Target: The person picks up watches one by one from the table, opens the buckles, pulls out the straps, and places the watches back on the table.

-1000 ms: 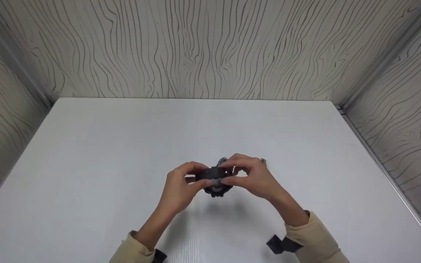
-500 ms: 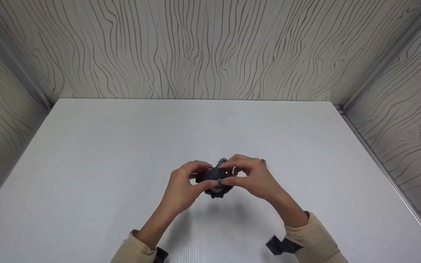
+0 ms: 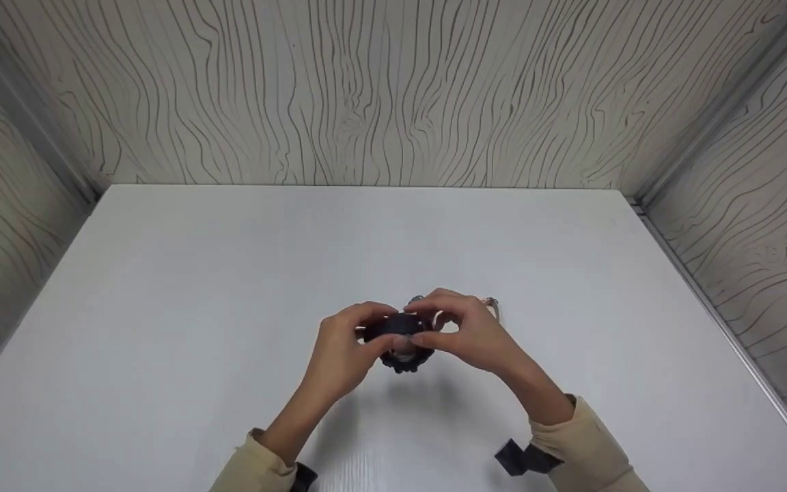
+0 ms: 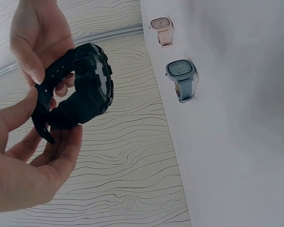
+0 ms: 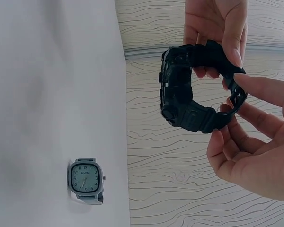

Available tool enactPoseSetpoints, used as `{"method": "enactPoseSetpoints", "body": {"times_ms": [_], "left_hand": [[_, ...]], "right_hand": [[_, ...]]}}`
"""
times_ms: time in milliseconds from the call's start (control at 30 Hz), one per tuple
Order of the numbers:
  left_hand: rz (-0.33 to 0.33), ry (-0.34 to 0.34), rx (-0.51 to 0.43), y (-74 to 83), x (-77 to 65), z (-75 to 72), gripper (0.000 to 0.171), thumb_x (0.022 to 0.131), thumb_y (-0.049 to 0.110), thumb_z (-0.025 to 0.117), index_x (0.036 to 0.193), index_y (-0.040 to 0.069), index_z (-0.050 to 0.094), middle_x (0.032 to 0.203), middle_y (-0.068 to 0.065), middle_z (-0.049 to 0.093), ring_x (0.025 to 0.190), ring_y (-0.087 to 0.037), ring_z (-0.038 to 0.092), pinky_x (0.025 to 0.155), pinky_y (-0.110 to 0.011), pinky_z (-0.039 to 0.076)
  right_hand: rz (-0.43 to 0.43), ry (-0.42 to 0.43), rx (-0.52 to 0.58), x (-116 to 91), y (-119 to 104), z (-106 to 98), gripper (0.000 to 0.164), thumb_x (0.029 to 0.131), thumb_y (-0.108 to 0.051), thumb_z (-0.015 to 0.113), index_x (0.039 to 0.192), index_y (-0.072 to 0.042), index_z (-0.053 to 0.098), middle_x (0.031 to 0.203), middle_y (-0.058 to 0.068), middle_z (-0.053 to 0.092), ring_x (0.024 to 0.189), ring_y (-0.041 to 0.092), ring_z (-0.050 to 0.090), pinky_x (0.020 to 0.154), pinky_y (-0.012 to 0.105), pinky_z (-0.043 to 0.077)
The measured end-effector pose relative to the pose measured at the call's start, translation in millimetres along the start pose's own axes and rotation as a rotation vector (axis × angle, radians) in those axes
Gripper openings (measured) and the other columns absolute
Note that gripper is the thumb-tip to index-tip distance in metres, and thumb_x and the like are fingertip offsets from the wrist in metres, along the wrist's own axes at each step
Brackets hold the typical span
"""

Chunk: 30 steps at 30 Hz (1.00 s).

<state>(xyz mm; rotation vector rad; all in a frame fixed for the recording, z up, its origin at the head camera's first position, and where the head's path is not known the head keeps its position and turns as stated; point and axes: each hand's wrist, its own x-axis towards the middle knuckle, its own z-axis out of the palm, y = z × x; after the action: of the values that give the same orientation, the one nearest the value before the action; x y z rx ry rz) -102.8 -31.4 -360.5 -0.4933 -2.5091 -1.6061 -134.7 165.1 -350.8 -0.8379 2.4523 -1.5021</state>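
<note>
A chunky black wristwatch (image 3: 404, 324) is held above the white table between both hands, its strap curved into a loop. My left hand (image 3: 342, 352) pinches the strap between thumb and fingers from the left. From the other side my right hand (image 3: 472, 335) grips the strap near its buckle end, the two thumb tips close together. The left wrist view shows the watch (image 4: 92, 87) side-on with a loose strap end hanging by the left fingers. In the right wrist view, the strap ends of the watch (image 5: 175, 90) meet between the right thumb and fingers; the buckle is partly hidden.
Beyond the hands lie a blue-grey square watch (image 4: 181, 68) and a pink watch (image 4: 162, 24) on the table (image 3: 229, 273). The right wrist view has a square-faced watch (image 5: 85, 177) on the surface. Wood-patterned panels (image 3: 366, 89) enclose the back and sides.
My left hand has shifted slightly right, its thumb and fingers closer to the right ones. The strap section between the hands has turned a little; my right hand has barely moved.
</note>
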Motion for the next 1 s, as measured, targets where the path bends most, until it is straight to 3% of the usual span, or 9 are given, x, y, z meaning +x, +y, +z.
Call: {"method": "enactPoseSetpoints", "body": {"times_ms": [200,367,633,1000], "left_hand": [[-0.034,-0.023,0.018,1.0,-0.2,0.8,0.028,0.079,0.01,0.071,0.105,0.005,0.064,0.096,-0.007,0.063,0.088,-0.019,0.059,0.071,-0.028,0.05],[-0.05,-0.059,0.041,2.0,0.6,1.2,0.033,0.078,0.017,0.073,0.108,0.007,0.063,0.088,-0.003,0.059,0.082,-0.016,0.056,0.069,-0.029,0.049],[-0.011,-0.054,0.1,2.0,0.2,2.8,0.03,0.08,0.019,0.071,0.106,0.007,0.064,0.086,-0.003,0.057,0.081,-0.017,0.054,0.07,-0.031,0.048],[0.039,-0.023,0.091,1.0,-1.5,2.8,0.025,0.08,0.016,0.07,0.103,0.006,0.064,0.089,-0.004,0.06,0.083,-0.017,0.057,0.07,-0.031,0.048]], "right_hand": [[-0.004,0.0,-0.032,0.5,-2.0,2.5,0.023,0.08,-0.015,0.071,0.101,-0.009,0.067,0.093,0.0,0.06,0.082,0.019,0.052,0.073,0.032,0.045],[-0.001,0.005,-0.039,0.4,-2.6,4.8,0.021,0.078,-0.007,0.07,0.099,-0.009,0.068,0.091,-0.001,0.06,0.08,0.019,0.051,0.071,0.032,0.044],[-0.025,0.015,-0.048,0.9,-0.7,6.8,0.02,0.078,-0.015,0.072,0.097,-0.009,0.068,0.091,-0.001,0.061,0.079,0.018,0.052,0.069,0.031,0.045],[-0.014,0.014,-0.023,0.4,-1.0,7.2,0.021,0.078,-0.013,0.072,0.098,-0.008,0.067,0.09,0.0,0.061,0.08,0.019,0.052,0.072,0.037,0.045]]}}
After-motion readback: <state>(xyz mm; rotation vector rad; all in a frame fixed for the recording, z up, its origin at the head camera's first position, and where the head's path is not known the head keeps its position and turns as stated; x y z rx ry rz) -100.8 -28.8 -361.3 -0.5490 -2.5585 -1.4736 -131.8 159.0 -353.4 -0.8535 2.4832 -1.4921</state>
